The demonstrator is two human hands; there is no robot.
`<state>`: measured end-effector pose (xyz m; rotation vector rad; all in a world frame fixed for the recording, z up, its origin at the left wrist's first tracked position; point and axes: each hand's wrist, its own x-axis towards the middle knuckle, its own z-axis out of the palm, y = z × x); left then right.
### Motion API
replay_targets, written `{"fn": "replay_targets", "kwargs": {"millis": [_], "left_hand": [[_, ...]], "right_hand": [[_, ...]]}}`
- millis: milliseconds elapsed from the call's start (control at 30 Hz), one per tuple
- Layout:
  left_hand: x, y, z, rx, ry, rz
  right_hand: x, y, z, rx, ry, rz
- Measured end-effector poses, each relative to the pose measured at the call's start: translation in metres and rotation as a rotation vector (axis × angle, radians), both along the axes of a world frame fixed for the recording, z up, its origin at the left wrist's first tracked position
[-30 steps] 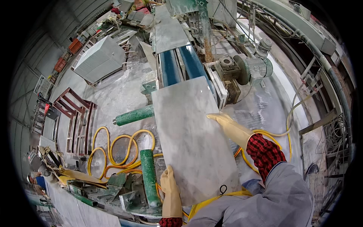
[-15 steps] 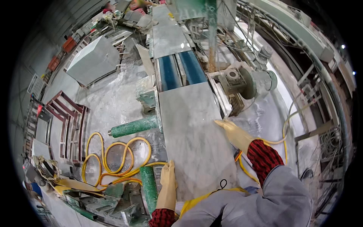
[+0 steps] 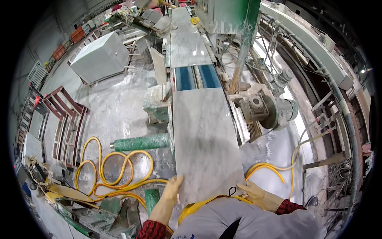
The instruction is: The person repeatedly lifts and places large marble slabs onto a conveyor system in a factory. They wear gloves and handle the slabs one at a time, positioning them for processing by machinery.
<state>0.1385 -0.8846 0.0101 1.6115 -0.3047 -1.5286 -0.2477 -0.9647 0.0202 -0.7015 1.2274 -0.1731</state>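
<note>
A long white-grey marbled stone slab (image 3: 207,131) lies flat along a conveyor in front of me, its near end close to my apron (image 3: 246,221). My left hand (image 3: 171,191), in a cream rubber glove, grips the slab's left edge near that end. At the right edge, my right hand (image 3: 256,194) wears a matching glove, its fingertips closed on the near corner. Beyond the slab, blue belt strips (image 3: 197,77) show in a gap before another pale slab (image 3: 189,47). The undersides of the slab and the fingers beneath it are hidden.
Left of the conveyor are a green roller (image 3: 141,142), coiled yellow hose (image 3: 125,169) and a dark red metal rack (image 3: 69,123). A motor with gearbox (image 3: 266,107) juts out on the right, beside a green-topped post (image 3: 242,63). A large pale block (image 3: 99,57) stands far left.
My right hand has come back along the right edge to the near corner. The slab has slid away from me, narrowing the blue gap. My left hand stays at the left edge.
</note>
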Motion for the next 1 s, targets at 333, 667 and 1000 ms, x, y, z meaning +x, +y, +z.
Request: {"fn": "replay_targets", "kwargs": {"millis": [333, 667, 1000], "left_hand": [[0.016, -0.083, -0.049, -0.09, -0.206, 0.066], [-0.021, -0.099, -0.031, 0.241, 0.38, 0.358], [-0.008, -0.125, -0.061, 0.073, 0.366, 0.271]], "right_hand": [[0.056, -0.145, -0.071, -0.263, 0.039, -0.11], [0.057, -0.139, -0.091, 0.266, -0.247, -0.148], [0.082, -0.166, -0.079, 0.111, -0.206, -0.18]]}}
